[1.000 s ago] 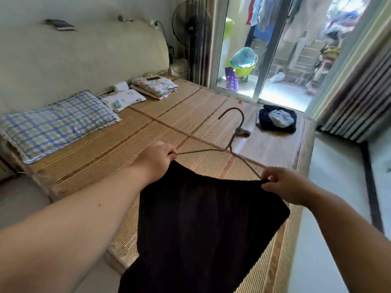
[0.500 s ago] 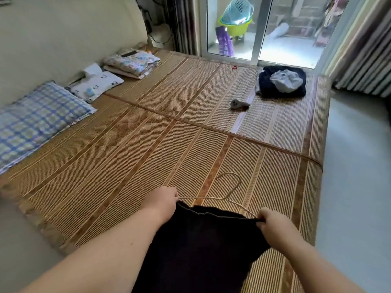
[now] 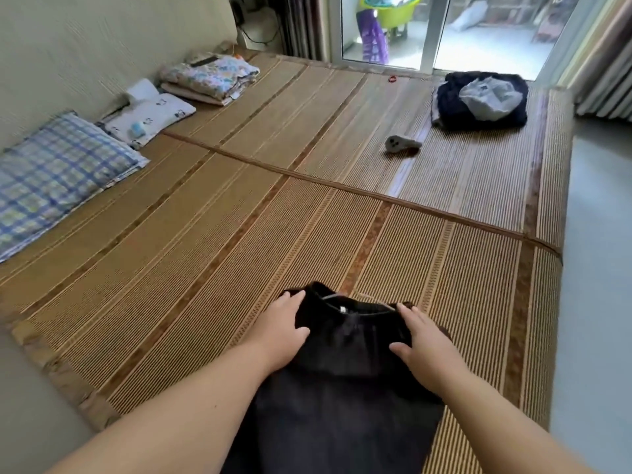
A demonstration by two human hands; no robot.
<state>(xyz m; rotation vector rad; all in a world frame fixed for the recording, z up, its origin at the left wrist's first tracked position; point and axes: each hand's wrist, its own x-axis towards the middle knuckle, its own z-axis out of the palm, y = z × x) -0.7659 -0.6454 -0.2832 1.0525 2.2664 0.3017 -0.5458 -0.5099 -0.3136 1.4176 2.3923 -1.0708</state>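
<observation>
A black garment (image 3: 345,381) lies on the woven bamboo mat (image 3: 212,254) at the near edge of the bed, its waistband end pointing away from me. My left hand (image 3: 280,328) rests flat on the garment's left side, fingers straight. My right hand (image 3: 422,340) presses flat on its right side. A thin piece of the wire hanger (image 3: 330,297) shows inside the waistband opening; the rest of the hanger is hidden by the cloth.
A blue checked pillow (image 3: 58,176), a white pillow (image 3: 150,118) and folded floral bedding (image 3: 208,78) line the wall at left. A dark clothes pile (image 3: 478,100) with a grey piece on top and a small grey object (image 3: 400,145) lie at far right. Glass doors stand behind.
The garment, held up by its hanger ends before, now lies on the mat. Both hands have let go of the hanger and lie flat on the cloth. The view tilted further down.
</observation>
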